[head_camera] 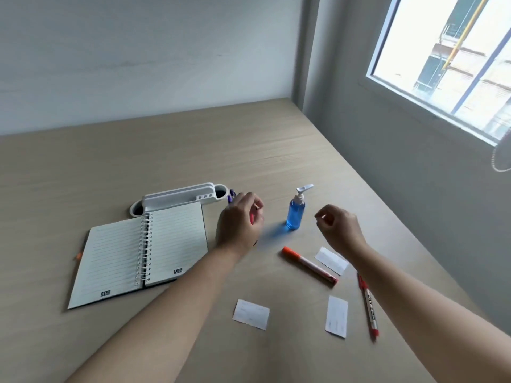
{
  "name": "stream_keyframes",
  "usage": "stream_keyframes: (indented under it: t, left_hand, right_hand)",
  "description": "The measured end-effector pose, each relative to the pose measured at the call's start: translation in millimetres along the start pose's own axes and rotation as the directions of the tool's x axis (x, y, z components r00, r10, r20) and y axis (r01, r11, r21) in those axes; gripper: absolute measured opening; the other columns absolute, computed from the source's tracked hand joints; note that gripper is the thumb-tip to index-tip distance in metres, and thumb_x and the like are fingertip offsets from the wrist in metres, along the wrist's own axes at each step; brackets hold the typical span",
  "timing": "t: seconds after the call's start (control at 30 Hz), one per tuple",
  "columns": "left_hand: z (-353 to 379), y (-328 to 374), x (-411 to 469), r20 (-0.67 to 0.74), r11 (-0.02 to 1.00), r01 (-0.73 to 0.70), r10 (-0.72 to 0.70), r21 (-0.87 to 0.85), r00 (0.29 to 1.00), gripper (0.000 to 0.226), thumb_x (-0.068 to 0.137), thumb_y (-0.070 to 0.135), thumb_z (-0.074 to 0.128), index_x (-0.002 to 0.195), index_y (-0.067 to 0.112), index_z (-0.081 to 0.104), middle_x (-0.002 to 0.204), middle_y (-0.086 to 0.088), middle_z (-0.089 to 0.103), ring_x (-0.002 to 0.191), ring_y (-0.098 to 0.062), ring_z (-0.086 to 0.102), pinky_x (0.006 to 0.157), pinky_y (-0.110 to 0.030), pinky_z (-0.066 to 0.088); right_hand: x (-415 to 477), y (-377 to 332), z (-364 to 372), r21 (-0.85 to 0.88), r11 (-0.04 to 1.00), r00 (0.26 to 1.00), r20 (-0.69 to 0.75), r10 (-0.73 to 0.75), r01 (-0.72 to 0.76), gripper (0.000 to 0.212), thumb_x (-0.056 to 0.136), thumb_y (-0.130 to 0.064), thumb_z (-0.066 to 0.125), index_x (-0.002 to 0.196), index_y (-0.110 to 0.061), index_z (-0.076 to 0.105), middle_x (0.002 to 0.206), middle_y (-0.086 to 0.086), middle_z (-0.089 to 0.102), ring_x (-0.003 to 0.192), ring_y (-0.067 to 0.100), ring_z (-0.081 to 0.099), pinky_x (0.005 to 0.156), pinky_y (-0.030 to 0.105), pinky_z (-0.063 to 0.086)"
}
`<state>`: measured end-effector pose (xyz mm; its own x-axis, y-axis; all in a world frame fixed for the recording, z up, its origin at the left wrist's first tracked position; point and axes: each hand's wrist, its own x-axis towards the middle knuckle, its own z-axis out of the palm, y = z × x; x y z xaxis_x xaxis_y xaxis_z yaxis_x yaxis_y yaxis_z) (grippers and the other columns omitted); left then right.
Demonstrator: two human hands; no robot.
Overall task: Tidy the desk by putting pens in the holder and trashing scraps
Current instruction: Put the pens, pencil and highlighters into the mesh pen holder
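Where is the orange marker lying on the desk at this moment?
The orange marker lies right of centre, between the blue pump bottle behind it and a paper scrap at its right.

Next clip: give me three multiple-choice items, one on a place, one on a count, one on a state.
1. The blue pump bottle stands:
A. between the two hands
B. on the notebook
C. in the holder

2. Loose white paper scraps on the wooden desk:
A. one
B. three
C. five

3. The spiral notebook is:
A. closed
B. open
C. standing upright

Key: 1 A, it stands between the left hand and right hand; 2 B, scraps at; 3 B, lined pages show.
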<state>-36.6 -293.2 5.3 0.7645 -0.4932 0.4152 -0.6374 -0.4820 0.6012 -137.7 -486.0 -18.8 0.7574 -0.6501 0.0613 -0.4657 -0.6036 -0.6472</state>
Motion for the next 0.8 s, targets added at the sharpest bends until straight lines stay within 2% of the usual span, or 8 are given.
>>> stream_keyframes:
  t: [0.07,0.2,0.27,0.4,0.5,0.63,0.7,0.8]
  left_hand:
    - [24,10,-15,0.153,0.998,-0.052,0.048,0.028,0.987,0.007,0.078,0.009,0.059,0.083,0.012,0.064,0.085,-0.007,0.064,0.075,-0.025,0.061,0.07,-0.033,0.052]
    - [43,-6,-23,0.478,0.987,0.068,-0.132,0.149,0.869,0.026,0.084,0.023,0.058,0.11,0.018,0.063,0.113,-0.003,0.058,0.099,-0.025,0.06,0.088,-0.035,0.05]
    - [56,-9,-25,0.559,0.973,0.047,-0.17,0.228,0.812,0.037,0.085,0.027,0.058,0.122,0.021,0.057,0.123,-0.001,0.053,0.111,-0.024,0.057,0.095,-0.036,0.047]
    - [83,-14,-22,0.643,0.952,-0.003,-0.204,0.305,0.738,0.045,0.085,0.029,0.06,0.128,0.026,0.05,0.129,0.0,0.049,0.121,-0.023,0.05,0.102,-0.04,0.043]
    - [100,-19,-26,0.664,0.944,-0.037,-0.203,0.329,0.719,0.033,0.085,0.029,0.061,0.117,0.026,0.056,0.122,-0.001,0.05,0.116,-0.024,0.051,0.097,-0.04,0.045]
    - [112,-25,-33,0.691,0.959,-0.059,-0.156,0.277,0.705,0.017,0.084,0.03,0.064,0.1,0.024,0.061,0.109,-0.003,0.053,0.103,-0.023,0.055,0.088,-0.036,0.047]
    - [112,-26,-33,0.721,0.976,-0.017,-0.15,0.219,0.676,0.016,0.082,0.029,0.067,0.096,0.023,0.065,0.101,-0.003,0.061,0.095,-0.021,0.058,0.084,-0.033,0.048]
    - [104,-18,-30,0.716,0.989,0.127,-0.14,0.072,0.684,0.012,0.08,0.027,0.071,0.091,0.022,0.071,0.081,0.003,0.066,0.079,-0.014,0.059,0.072,-0.023,0.043]
  right_hand:
    - [-8,25,-8,-0.03,0.997,0.996,0.054,0.069,-0.068,0.014,0.08,-0.012,0.06,0.089,-0.01,0.07,0.08,0.008,0.069,0.072,0.024,0.059,0.069,0.029,0.046]
    - [-11,35,7,-0.125,0.986,0.974,0.185,0.133,-0.111,0.018,0.081,-0.015,0.058,0.096,-0.01,0.067,0.098,0.011,0.069,0.077,0.021,0.056,0.07,0.026,0.044]
    - [-17,45,4,-0.203,0.964,0.965,0.161,0.208,-0.174,0.022,0.08,-0.018,0.056,0.099,-0.011,0.063,0.102,0.012,0.067,0.081,0.026,0.058,0.07,0.028,0.045]
    - [-35,72,-4,-0.386,0.876,0.932,0.094,0.35,-0.29,0.027,0.081,-0.023,0.056,0.103,-0.007,0.055,0.109,0.015,0.061,0.101,0.033,0.058,0.069,0.03,0.039]
    - [-49,90,-1,-0.391,0.85,0.905,0.086,0.416,-0.354,0.026,0.083,-0.024,0.056,0.101,-0.005,0.052,0.109,0.018,0.062,0.102,0.034,0.058,0.069,0.03,0.038]
    - [-62,105,2,-0.332,0.829,0.865,0.072,0.497,-0.449,0.022,0.085,-0.023,0.055,0.097,-0.004,0.056,0.109,0.02,0.063,0.099,0.035,0.059,0.069,0.029,0.038]
    - [-68,108,-1,-0.308,0.823,0.849,0.079,0.522,-0.477,0.018,0.084,-0.023,0.057,0.091,-0.006,0.057,0.106,0.019,0.064,0.096,0.034,0.06,0.067,0.028,0.038]
    - [-73,111,-12,-0.21,0.826,0.835,0.066,0.546,-0.523,0.025,0.081,-0.023,0.061,0.095,-0.003,0.059,0.103,0.017,0.064,0.089,0.032,0.06,0.066,0.028,0.04]
